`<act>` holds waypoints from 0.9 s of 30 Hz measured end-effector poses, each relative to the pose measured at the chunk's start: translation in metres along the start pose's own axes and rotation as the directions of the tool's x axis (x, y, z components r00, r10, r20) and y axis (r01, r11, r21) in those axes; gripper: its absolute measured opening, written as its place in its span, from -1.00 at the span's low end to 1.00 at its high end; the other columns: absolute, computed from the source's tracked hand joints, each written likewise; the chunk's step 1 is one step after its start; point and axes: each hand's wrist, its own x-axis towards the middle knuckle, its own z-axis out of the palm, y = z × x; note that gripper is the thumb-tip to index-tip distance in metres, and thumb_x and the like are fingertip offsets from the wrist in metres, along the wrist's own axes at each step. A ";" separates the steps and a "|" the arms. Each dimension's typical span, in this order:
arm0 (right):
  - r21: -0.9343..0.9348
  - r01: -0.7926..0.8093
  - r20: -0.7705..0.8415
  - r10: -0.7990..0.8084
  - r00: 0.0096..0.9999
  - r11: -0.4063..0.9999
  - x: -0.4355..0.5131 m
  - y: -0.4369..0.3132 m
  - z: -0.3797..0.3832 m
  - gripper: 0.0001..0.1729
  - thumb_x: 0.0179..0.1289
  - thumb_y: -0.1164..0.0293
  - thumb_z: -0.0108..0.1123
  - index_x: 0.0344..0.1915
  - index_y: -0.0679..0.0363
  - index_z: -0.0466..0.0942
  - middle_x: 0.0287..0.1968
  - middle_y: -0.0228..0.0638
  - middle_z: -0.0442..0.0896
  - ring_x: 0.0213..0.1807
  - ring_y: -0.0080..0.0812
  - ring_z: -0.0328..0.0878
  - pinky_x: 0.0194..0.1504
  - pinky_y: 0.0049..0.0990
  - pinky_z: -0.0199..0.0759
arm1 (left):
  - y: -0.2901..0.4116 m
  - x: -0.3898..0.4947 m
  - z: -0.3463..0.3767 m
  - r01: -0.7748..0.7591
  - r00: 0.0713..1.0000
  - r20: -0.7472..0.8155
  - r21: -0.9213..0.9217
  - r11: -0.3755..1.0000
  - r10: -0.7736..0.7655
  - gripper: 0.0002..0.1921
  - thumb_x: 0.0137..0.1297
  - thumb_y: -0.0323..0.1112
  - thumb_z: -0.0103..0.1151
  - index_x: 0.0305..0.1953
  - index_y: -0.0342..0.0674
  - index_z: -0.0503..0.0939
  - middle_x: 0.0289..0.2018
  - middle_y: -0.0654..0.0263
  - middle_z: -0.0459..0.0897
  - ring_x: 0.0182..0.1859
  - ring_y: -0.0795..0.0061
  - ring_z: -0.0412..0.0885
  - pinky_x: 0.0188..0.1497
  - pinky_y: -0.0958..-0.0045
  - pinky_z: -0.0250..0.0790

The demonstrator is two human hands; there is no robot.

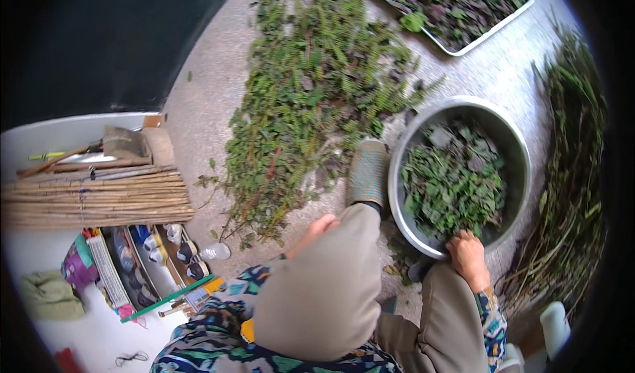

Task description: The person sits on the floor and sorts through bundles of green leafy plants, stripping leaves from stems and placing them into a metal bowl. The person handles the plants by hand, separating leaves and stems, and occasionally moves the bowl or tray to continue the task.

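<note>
A round metal basin point(527, 174) stands on the floor to the right of my slippered foot, part filled with green and purplish leaves point(454, 179). My right hand point(467, 256) is at the basin's near rim, its fingertips touching or close to the leaves; whether they pinch any cannot be told. My left hand point(321, 226) is beside my left knee, partly hidden by the trouser leg, so its fingers do not show fully. Beyond it a long heap of leafy cut stems point(307, 100) lies on the floor.
A metal tray point(496, 34) of leaves lies at the top right. Long bare-looking stems point(570, 174) are piled along the right side. At the left are a bundle of thin canes point(99, 199), a shoe rack point(158, 268) and a sneaker point(216, 251). A patterned slipper point(368, 171) is beside the basin.
</note>
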 end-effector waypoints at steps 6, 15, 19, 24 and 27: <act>0.446 -0.035 0.084 -0.003 0.996 0.894 -0.004 -0.044 -0.076 -0.87 0.09 0.44 0.17 -0.46 0.29 0.58 -0.43 -0.22 0.56 -0.30 -0.18 0.51 -0.23 -0.34 0.38 | -0.049 0.072 0.005 -0.163 0.940 -0.278 0.150 0.975 0.200 -0.87 0.27 -0.40 -0.06 -0.34 -0.34 0.44 -0.33 0.14 0.45 -0.24 0.22 0.43 -0.12 0.35 0.30; 0.432 0.240 0.362 -0.411 0.837 0.869 -0.008 -0.054 -0.034 -0.70 0.12 0.40 0.20 -0.14 0.29 0.55 -0.23 -0.05 0.61 -0.16 -0.04 0.54 -0.14 -0.33 0.42 | -0.114 0.124 -0.110 0.086 0.612 -0.742 0.407 0.909 0.275 -0.89 0.13 -0.50 0.07 -0.28 -0.27 0.47 -0.25 0.15 0.48 -0.10 0.22 0.42 -0.05 0.33 0.29; 0.514 -0.013 0.300 -0.165 0.939 0.858 0.006 -0.073 -0.050 -0.73 0.10 0.46 0.20 -0.16 0.30 0.54 -0.27 -0.05 0.60 -0.22 -0.02 0.54 -0.19 -0.34 0.43 | -0.132 0.141 -0.161 0.139 0.522 -0.761 0.522 0.842 0.385 -0.87 0.10 -0.56 0.09 -0.27 -0.32 0.47 -0.31 0.14 0.48 -0.31 0.24 0.49 -0.21 0.36 0.37; 0.546 -0.095 0.220 -0.033 0.975 0.832 0.004 -0.072 -0.049 -0.77 0.11 0.49 0.19 -0.19 0.32 0.55 -0.33 -0.09 0.59 -0.33 -0.14 0.56 -0.28 -0.35 0.42 | -0.117 0.166 -0.171 0.107 0.627 -0.695 0.524 0.845 0.351 -0.94 0.13 -0.43 0.11 -0.35 -0.21 0.49 -0.35 0.21 0.52 -0.20 0.14 0.48 -0.17 0.23 0.34; 0.565 -0.141 0.181 0.045 0.982 0.813 0.002 -0.068 -0.048 -0.79 0.14 0.48 0.17 -0.21 0.32 0.56 -0.35 -0.13 0.59 -0.36 -0.21 0.55 -0.30 -0.38 0.40 | -0.115 0.155 -0.155 0.128 0.647 -0.640 0.628 0.767 0.416 -0.95 0.12 -0.42 0.11 -0.37 -0.20 0.50 -0.35 0.20 0.52 -0.20 0.13 0.48 -0.17 0.23 0.34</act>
